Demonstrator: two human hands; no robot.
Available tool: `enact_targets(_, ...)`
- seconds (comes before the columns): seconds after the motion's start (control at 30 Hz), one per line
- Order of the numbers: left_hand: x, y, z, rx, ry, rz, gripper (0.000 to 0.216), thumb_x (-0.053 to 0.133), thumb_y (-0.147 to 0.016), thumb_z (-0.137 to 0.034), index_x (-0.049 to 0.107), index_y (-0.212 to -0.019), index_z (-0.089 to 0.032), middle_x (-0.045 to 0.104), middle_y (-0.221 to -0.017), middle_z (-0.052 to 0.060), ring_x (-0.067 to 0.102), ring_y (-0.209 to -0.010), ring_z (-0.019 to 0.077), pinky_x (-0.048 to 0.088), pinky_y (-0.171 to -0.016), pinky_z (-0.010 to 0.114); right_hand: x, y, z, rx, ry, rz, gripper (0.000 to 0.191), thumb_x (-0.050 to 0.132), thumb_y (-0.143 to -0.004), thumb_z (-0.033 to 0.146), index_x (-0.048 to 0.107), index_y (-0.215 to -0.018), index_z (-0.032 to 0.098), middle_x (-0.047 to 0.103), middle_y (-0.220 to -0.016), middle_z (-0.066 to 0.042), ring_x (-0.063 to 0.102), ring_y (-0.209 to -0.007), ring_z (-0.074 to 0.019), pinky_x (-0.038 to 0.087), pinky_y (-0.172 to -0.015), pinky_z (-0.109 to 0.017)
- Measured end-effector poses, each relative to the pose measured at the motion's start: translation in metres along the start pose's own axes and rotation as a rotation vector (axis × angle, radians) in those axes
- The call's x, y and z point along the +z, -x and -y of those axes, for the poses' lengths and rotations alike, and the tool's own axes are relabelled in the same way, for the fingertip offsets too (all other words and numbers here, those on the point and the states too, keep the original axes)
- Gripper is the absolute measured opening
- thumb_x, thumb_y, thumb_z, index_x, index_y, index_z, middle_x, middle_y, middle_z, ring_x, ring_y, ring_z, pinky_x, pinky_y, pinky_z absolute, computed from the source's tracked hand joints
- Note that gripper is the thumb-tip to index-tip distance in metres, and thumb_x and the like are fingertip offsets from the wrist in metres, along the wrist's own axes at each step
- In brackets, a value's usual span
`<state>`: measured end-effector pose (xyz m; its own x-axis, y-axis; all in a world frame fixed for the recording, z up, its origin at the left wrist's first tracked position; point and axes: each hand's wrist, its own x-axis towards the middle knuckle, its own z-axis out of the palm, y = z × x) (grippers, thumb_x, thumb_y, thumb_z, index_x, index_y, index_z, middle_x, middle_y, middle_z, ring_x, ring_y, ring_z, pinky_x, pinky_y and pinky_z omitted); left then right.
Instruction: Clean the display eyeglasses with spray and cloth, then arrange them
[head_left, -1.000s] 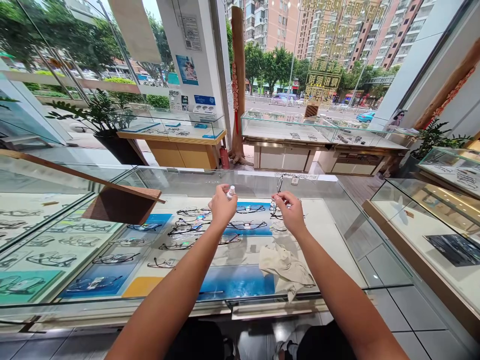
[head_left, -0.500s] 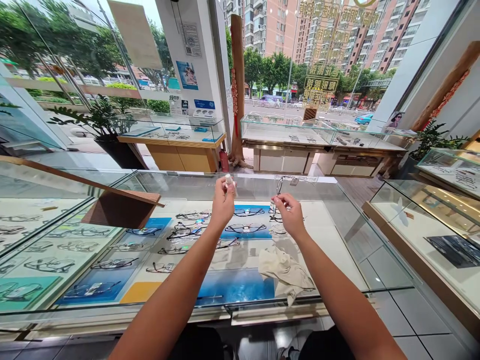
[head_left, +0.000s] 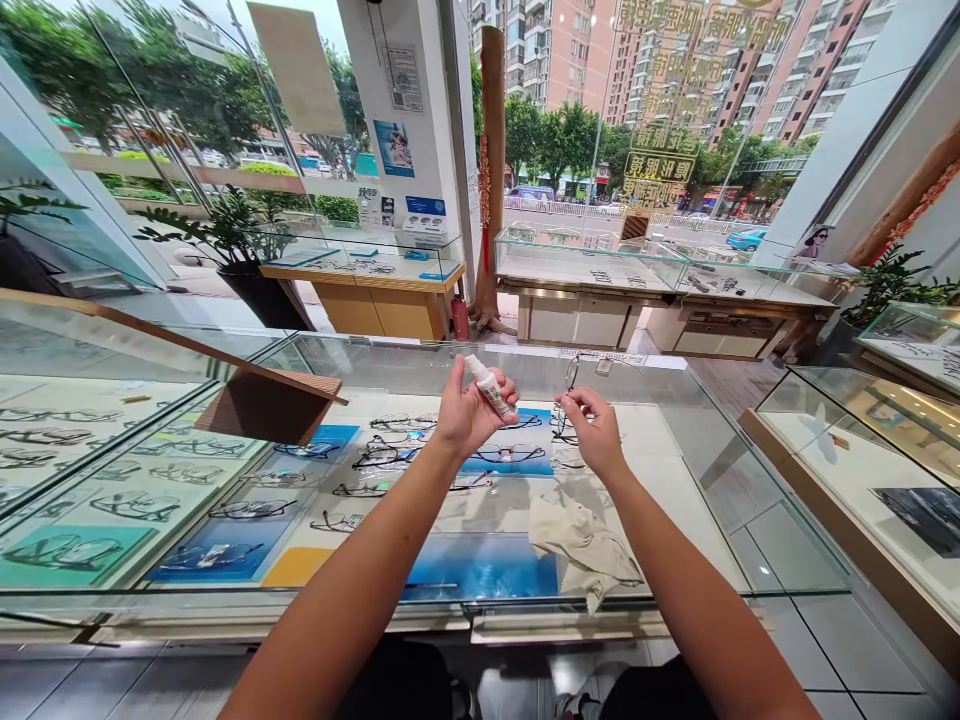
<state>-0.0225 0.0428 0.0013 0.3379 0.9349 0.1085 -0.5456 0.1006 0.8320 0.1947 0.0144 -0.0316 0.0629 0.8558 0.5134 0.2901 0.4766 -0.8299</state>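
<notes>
"Tall windows [head_left: 660, 110] fill the far side, with glass cases [head_left: 555, 268] standing before them. What's on the near counter [head_left: 679, 500]?"

"Rows of eyeglass frames [head_left: 510, 455] show through its clear top, some on blue backing. A beige cloth [head_left: 577, 540] lies crumpled at the near right, beside the right forearm."

"And the left hand [head_left: 469, 415]?"

"Palm up, fingers curled around a small white bottle [head_left: 491, 388]. It slants above the middle of the counter, nozzle end pointing far left."

"Is the right hand [head_left: 596, 425] free?"

"No, thumb and fingers pinch a thin pair of glasses [head_left: 572, 373], right of the bottle and apart from it. One rim rises past the fingertips."

"Anything further left?"

"A brown ribbed stand [head_left: 270, 405], and nearer, an orange card [head_left: 296, 567] under the glass, left of the left forearm."
</notes>
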Motion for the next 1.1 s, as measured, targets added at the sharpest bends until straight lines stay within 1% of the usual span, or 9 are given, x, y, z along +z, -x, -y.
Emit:
enact_targets(0.1,0.002,0.001,0.001,0.019,-0.044,-0.036,0.067,0.042,-0.086,-0.088,0.056,-0.077,-0.023,0.057,-0.078,0.007,0.059,-0.077,0.0232,0.052,-0.064,0.038,0.000,0.000,0.002,0.008,-0.016,0.044,0.028,0.059,-0.098,0.046,0.073,-0.088,0.024,0.074,-0.097,-0.005,0.062,-0.089,-0.0216,0.043,-0.079,-0.035)
enact_targets(0.27,0.005,0.000,0.013,0.059,-0.097,-0.092,0.050,0.060,-0.084,-0.071,0.059,-0.083,-0.021,0.062,-0.087,0.005,0.059,-0.079,0.0185,0.058,-0.077,0.037,0.003,0.003,0.006,0.033,-0.143,0.206,0.027,0.062,-0.097,0.047,0.070,-0.086,0.023,0.075,-0.101,-0.005,0.064,-0.093,-0.0222,0.046,-0.081,-0.035)
enact_targets(0.37,0.007,0.000,0.021,0.051,-0.164,-0.073,0.045,0.062,-0.084,-0.067,0.058,-0.085,-0.022,0.059,-0.083,0.001,0.058,-0.077,0.0167,0.058,-0.081,0.037,0.005,0.005,0.007,0.075,-0.219,0.263,0.028,0.063,-0.096,0.048,0.068,-0.084,0.024,0.075,-0.100,-0.005,0.061,-0.085,-0.0206,0.047,-0.076,-0.035)
enact_targets(0.47,0.009,0.000,0.026,0.075,-0.261,-0.109,0.046,0.057,-0.086,-0.068,0.060,-0.087,-0.022,0.057,-0.081,0.000,0.057,-0.076,0.0164,0.057,-0.083,0.035,0.005,0.005,0.008,0.100,-0.235,0.280,0.030,0.063,-0.094,0.051,0.069,-0.084,0.024,0.075,-0.096,-0.004,0.059,-0.079,-0.0200,0.049,-0.073,-0.034)
enact_targets(0.57,0.009,-0.001,0.029,0.101,-0.332,-0.154,0.047,0.056,-0.086,-0.068,0.062,-0.087,-0.021,0.057,-0.084,0.001,0.056,-0.078,0.0160,0.056,-0.083,0.032,0.003,0.005,0.010,0.112,-0.238,0.279,0.032,0.064,-0.093,0.054,0.070,-0.084,0.024,0.074,-0.093,-0.005,0.060,-0.082,-0.0209,0.050,-0.074,-0.035)
enact_targets(0.73,0.005,-0.003,0.035,0.113,-0.395,-0.128,0.047,0.054,-0.088,-0.069,0.059,-0.086,-0.023,0.058,-0.089,0.001,0.057,-0.082,0.0172,0.056,-0.082,0.032,0.002,0.005,0.012,0.138,-0.280,0.310,0.034,0.066,-0.091,0.057,0.072,-0.085,0.024,0.075,-0.096,-0.005,0.061,-0.082,-0.0205,0.052,-0.078,-0.035)
enact_targets(0.9,0.004,-0.002,0.039,0.170,-0.543,-0.111,0.048,0.047,-0.093,-0.068,0.057,-0.084,-0.022,0.055,-0.086,0.001,0.054,-0.077,0.0171,0.052,-0.077,0.031,0.004,0.006,0.015,0.141,-0.341,0.369,0.034,0.069,-0.090,0.057,0.073,-0.085,0.024,0.076,-0.094,-0.005,0.062,-0.083,-0.0203,0.053,-0.082,-0.037)
enact_targets(1.0,0.006,0.000,0.039,0.206,-0.643,-0.120,0.048,0.048,-0.093,-0.068,0.057,-0.083,-0.022,0.056,-0.086,0.002,0.055,-0.080,0.0190,0.051,-0.076,0.032,0.005,0.006,0.016,0.144,-0.354,0.390,0.035,0.070,-0.089,0.059,0.072,-0.084,0.024,0.076,-0.091,-0.004,0.063,-0.083,-0.0205,0.053,-0.083,-0.037)
enact_targets(1.1,0.006,0.000,0.040,0.229,-0.687,-0.103,0.047,0.048,-0.093,-0.068,0.056,-0.081,-0.022,0.057,-0.087,0.002,0.055,-0.081,0.0200,0.050,-0.076,0.033,0.005,0.007,0.017,0.148,-0.355,0.414,0.036,0.070,-0.089,0.059,0.073,-0.084,0.024,0.075,-0.091,-0.004,0.062,-0.081,-0.0199,0.053,-0.082,-0.037)
